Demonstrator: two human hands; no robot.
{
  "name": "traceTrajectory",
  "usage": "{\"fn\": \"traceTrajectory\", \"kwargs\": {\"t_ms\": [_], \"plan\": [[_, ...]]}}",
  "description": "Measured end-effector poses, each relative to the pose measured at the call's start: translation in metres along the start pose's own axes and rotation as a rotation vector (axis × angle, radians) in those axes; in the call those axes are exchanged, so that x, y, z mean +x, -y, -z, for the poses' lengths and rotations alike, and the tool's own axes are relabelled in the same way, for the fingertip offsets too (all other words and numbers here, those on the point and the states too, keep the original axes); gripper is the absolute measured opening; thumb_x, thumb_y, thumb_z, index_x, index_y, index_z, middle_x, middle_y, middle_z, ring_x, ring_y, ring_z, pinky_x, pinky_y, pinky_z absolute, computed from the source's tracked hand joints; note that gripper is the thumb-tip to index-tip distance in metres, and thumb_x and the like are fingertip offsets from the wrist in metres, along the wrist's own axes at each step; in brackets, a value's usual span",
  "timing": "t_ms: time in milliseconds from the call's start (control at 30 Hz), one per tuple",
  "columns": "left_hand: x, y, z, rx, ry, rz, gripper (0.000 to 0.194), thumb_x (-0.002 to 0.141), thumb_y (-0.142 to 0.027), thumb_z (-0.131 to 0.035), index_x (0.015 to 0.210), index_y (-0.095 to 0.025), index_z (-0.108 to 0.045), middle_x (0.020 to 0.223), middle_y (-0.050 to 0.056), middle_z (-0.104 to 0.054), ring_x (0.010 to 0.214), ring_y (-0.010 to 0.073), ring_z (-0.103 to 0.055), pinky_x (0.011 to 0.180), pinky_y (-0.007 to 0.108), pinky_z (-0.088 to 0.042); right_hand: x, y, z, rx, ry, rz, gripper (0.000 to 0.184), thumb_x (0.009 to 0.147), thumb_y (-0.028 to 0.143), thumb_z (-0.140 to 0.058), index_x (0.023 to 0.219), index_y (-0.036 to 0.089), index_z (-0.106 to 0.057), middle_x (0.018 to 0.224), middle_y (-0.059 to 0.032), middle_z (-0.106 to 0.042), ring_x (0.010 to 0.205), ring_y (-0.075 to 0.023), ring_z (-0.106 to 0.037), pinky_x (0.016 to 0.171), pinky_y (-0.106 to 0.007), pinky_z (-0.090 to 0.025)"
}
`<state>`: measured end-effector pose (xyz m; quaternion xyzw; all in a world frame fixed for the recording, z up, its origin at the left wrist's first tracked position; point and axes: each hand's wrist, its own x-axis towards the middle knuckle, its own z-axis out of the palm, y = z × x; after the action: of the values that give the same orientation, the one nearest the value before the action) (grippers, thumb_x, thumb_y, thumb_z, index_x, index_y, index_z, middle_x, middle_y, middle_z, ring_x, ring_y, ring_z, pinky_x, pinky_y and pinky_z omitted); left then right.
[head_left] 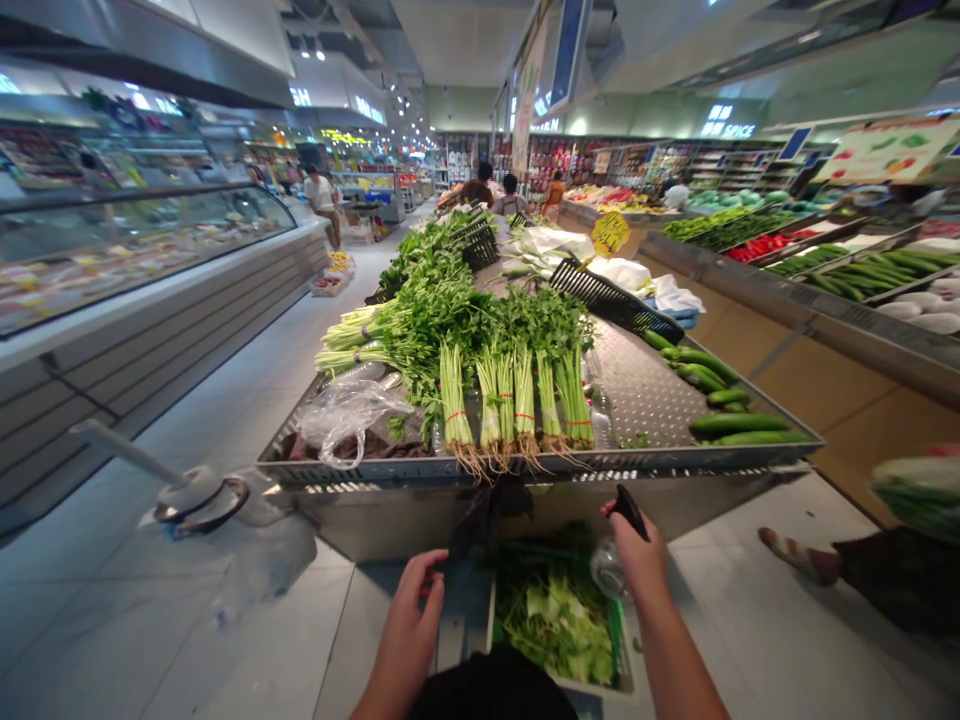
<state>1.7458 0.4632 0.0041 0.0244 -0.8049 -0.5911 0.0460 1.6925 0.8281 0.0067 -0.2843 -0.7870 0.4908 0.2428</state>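
Observation:
My right hand is wrapped round a spray bottle; its black head sticks up above my fingers and its clear body hangs below. My left hand hovers in front of the stand, empty, fingers loosely curved and apart. Ahead of both hands, bunches of celery with red bands stand at the front of the metal display stand, roots over its rim. More leafy bunches are heaped behind. Below, between my hands, a crate holds loose green leaves.
A crumpled clear plastic bag lies at the stand's left corner, and green cucumber-like vegetables at its right. A clear container with a pole is on the floor at left. A person's foot is close at right. A glass counter runs along the left.

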Motion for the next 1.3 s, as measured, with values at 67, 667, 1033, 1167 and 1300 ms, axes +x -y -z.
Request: {"fn": "traceTrajectory", "kwargs": {"t_ms": [67,667,1033,1167,1300], "plan": [[0.000,-0.002,-0.005,0.000,0.023,-0.004,0.036,0.094,-0.047,-0.059,0.116,-0.023,-0.074,0.121,0.011,-0.075,0.109,0.0289,-0.072,0.092,0.042,-0.060,-0.004,-0.001,-0.004,0.028,0.069,-0.011,0.030,0.070,0.043,-0.061,0.078,0.019,-0.077,0.077,-0.0062,-0.078,0.081,-0.0268,-0.072,0.077,-0.033,-0.053],[0.001,-0.002,-0.015,0.012,0.083,0.006,0.042,0.091,-0.056,-0.060,0.115,-0.024,-0.074,0.123,0.011,-0.074,0.112,0.0305,-0.072,0.095,0.043,-0.060,-0.002,-0.020,0.003,0.082,0.041,-0.079,0.033,0.072,0.046,-0.058,0.083,0.019,-0.074,0.084,-0.0073,-0.077,0.089,-0.0299,-0.071,0.085,-0.038,-0.051],[0.004,0.021,-0.001,0.052,0.215,-0.016,0.042,0.090,-0.053,-0.063,0.115,-0.022,-0.075,0.122,0.012,-0.076,0.113,0.0327,-0.072,0.093,0.044,-0.062,-0.051,-0.061,0.003,0.037,0.129,-0.144,0.039,0.068,0.050,-0.060,0.091,0.022,-0.075,0.090,-0.0057,-0.079,0.088,-0.0281,-0.072,0.081,-0.035,-0.053],[0.008,0.025,0.005,0.061,0.341,-0.018,0.041,0.090,-0.050,-0.063,0.118,-0.023,-0.075,0.126,0.013,-0.075,0.114,0.0319,-0.073,0.092,0.042,-0.062,-0.093,-0.060,0.005,-0.023,0.227,-0.199,0.029,0.066,0.045,-0.065,0.082,0.023,-0.073,0.079,-0.0033,-0.077,0.079,-0.0257,-0.070,0.076,-0.034,-0.052],[0.006,0.015,0.002,0.069,0.542,-0.026,0.042,0.088,-0.052,-0.064,0.117,-0.024,-0.075,0.125,0.012,-0.076,0.109,0.0307,-0.074,0.092,0.041,-0.062,-0.124,-0.048,0.023,-0.101,0.358,-0.228,0.015,0.061,0.033,-0.070,0.072,0.022,-0.070,0.068,0.0000,-0.072,0.071,-0.0223,-0.066,0.072,-0.032,-0.050]]}}
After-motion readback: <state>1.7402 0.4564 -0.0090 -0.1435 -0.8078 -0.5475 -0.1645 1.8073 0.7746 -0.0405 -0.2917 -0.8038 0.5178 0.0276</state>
